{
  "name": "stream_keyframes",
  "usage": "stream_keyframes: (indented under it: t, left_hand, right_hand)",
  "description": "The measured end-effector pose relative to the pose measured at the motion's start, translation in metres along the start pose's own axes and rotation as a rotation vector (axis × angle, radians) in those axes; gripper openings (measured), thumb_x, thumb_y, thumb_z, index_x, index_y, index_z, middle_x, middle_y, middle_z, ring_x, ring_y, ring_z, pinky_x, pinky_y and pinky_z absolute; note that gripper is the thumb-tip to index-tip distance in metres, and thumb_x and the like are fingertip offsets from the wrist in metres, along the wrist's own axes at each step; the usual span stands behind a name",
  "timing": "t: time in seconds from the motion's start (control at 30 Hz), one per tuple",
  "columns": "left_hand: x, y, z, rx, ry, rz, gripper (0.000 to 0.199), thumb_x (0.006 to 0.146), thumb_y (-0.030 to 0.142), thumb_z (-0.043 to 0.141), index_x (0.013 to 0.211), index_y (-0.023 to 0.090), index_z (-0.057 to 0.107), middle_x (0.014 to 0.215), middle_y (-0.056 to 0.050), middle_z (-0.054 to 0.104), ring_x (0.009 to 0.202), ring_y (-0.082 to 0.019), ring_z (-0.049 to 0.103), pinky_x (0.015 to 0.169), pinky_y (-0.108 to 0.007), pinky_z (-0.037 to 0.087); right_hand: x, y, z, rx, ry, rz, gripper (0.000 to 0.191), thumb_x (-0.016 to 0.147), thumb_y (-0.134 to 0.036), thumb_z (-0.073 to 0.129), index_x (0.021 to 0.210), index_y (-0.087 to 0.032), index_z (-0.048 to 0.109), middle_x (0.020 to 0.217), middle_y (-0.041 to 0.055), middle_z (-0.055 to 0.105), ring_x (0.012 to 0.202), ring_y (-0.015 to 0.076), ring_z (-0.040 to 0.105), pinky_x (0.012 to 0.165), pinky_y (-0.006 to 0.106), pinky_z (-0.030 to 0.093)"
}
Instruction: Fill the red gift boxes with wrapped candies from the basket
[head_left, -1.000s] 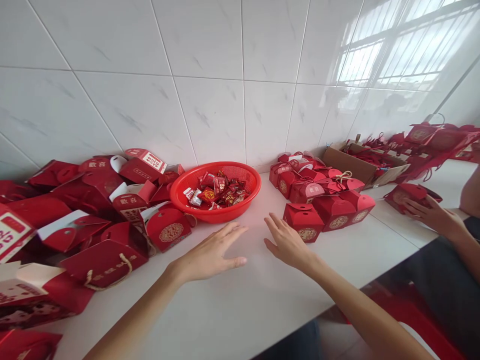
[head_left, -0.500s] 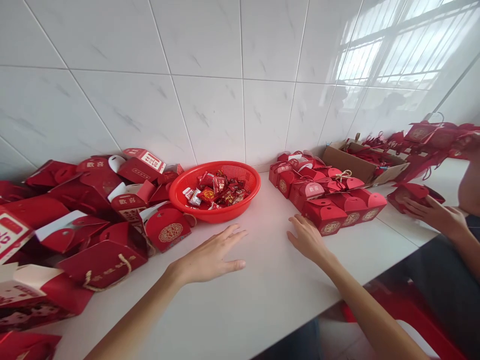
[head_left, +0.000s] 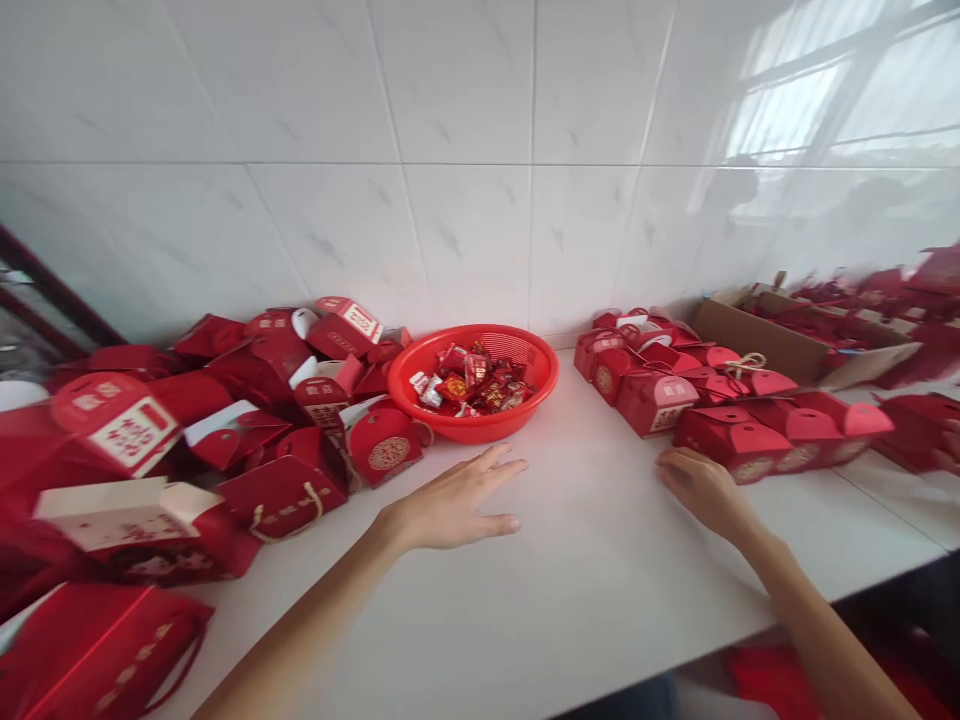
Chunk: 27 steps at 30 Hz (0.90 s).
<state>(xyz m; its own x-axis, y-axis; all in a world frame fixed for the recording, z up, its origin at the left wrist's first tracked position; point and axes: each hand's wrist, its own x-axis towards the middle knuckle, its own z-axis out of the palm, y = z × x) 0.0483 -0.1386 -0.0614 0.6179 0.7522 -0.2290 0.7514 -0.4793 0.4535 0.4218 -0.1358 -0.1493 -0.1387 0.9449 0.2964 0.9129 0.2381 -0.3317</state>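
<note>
My left hand (head_left: 461, 503) is open over the white tabletop (head_left: 570, 600), fingers apart and thumb stretched out, holding nothing. Just beyond it stands a red plastic basket (head_left: 480, 430) with wrapped candies (head_left: 476, 375) inside. My right hand (head_left: 703, 490) is low by the near left corner of a red gift box (head_left: 731, 435) in the grouped rows on the right. Its fingers are slightly bent and somewhat blurred, with nothing visible in them; whether they touch the box I cannot tell.
Red gift boxes (head_left: 281, 485) lie piled on the left, some with lids up. A cardboard carton (head_left: 765, 330) holding red items stands at the back right. At the right edge, another person's hand (head_left: 951, 445) is beside a red box (head_left: 919, 425). A tiled wall (head_left: 465, 240) rises behind.
The view has turned left, so everything appears further right. My right hand's fingers have drawn closer together beside the boxes. My left hand keeps its open pose.
</note>
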Motion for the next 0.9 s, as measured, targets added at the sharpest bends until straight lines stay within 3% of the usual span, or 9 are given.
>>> stream_keyframes:
  t: [0.13, 0.23, 0.33, 0.43, 0.57, 0.7, 0.9]
  left_hand:
    - [-0.012, 0.001, -0.015, 0.002, 0.093, -0.024, 0.068, 0.090, 0.052, 0.058, 0.152, 0.030, 0.039, 0.165, -0.007, 0.024, 0.147, -0.032, 0.033, 0.115, -0.047, 0.036]
    - [-0.024, -0.001, -0.029, 0.001, 0.255, -0.046, 0.058, 0.092, 0.051, 0.056, 0.147, 0.034, 0.046, 0.162, -0.003, 0.031, 0.146, -0.031, 0.035, 0.113, -0.047, 0.040]
    - [-0.040, -0.008, -0.045, 0.016, 0.490, -0.006, 0.048, 0.094, 0.046, 0.054, 0.140, 0.031, 0.054, 0.158, -0.002, 0.040, 0.143, -0.026, 0.041, 0.115, -0.041, 0.038]
    - [-0.059, -0.022, -0.064, 0.065, 0.740, 0.027, 0.042, 0.094, 0.043, 0.054, 0.132, 0.026, 0.062, 0.148, -0.005, 0.053, 0.137, -0.025, 0.048, 0.116, -0.039, 0.038]
    - [-0.081, -0.049, -0.084, 0.067, 0.986, -0.091, 0.041, 0.092, 0.046, 0.053, 0.122, 0.021, 0.067, 0.134, -0.008, 0.064, 0.123, -0.026, 0.059, 0.109, -0.038, 0.046]
    - [-0.083, -0.081, -0.088, 0.013, 0.952, -0.247, 0.043, 0.087, 0.048, 0.053, 0.115, 0.020, 0.070, 0.127, -0.009, 0.067, 0.112, -0.027, 0.065, 0.100, -0.038, 0.051]
    - [-0.066, -0.108, -0.082, 0.074, 0.730, -0.393, 0.040, 0.084, 0.049, 0.051, 0.098, 0.020, 0.074, 0.114, -0.010, 0.071, 0.101, -0.028, 0.067, 0.091, -0.038, 0.053]
  right_hand:
    - [0.005, 0.007, 0.006, 0.058, 0.045, 0.014, 0.026, 0.086, -0.037, 0.044, 0.083, -0.023, 0.066, 0.095, 0.0137, 0.075, 0.084, 0.0312, 0.072, 0.076, 0.044, 0.057]
    - [0.017, -0.009, 0.009, 0.132, 0.064, -0.038, 0.027, 0.086, -0.040, 0.046, 0.082, -0.025, 0.068, 0.098, 0.0122, 0.076, 0.085, 0.0299, 0.073, 0.072, 0.041, 0.058]
    - [0.034, -0.043, 0.012, 0.228, 0.083, -0.177, 0.025, 0.090, -0.038, 0.047, 0.085, -0.025, 0.068, 0.098, 0.0103, 0.076, 0.086, 0.0263, 0.074, 0.072, 0.036, 0.059]
    - [0.050, -0.085, 0.022, 0.316, 0.079, -0.346, 0.022, 0.092, -0.031, 0.048, 0.087, -0.023, 0.068, 0.102, 0.0094, 0.075, 0.080, 0.0224, 0.074, 0.059, 0.030, 0.058]
    - [0.061, -0.135, 0.051, 0.431, 0.119, -0.546, 0.019, 0.093, -0.020, 0.049, 0.088, -0.023, 0.067, 0.100, 0.0088, 0.075, 0.085, 0.0205, 0.074, 0.077, 0.032, 0.060]
    - [0.051, -0.161, 0.082, 0.513, 0.155, -0.594, 0.021, 0.093, -0.015, 0.046, 0.094, -0.022, 0.066, 0.103, 0.0114, 0.072, 0.086, 0.0208, 0.073, 0.073, 0.033, 0.060]
    - [0.032, -0.156, 0.100, 0.469, 0.067, -0.603, 0.024, 0.092, -0.012, 0.045, 0.097, -0.023, 0.065, 0.110, 0.0118, 0.070, 0.085, 0.0213, 0.072, 0.071, 0.035, 0.061]
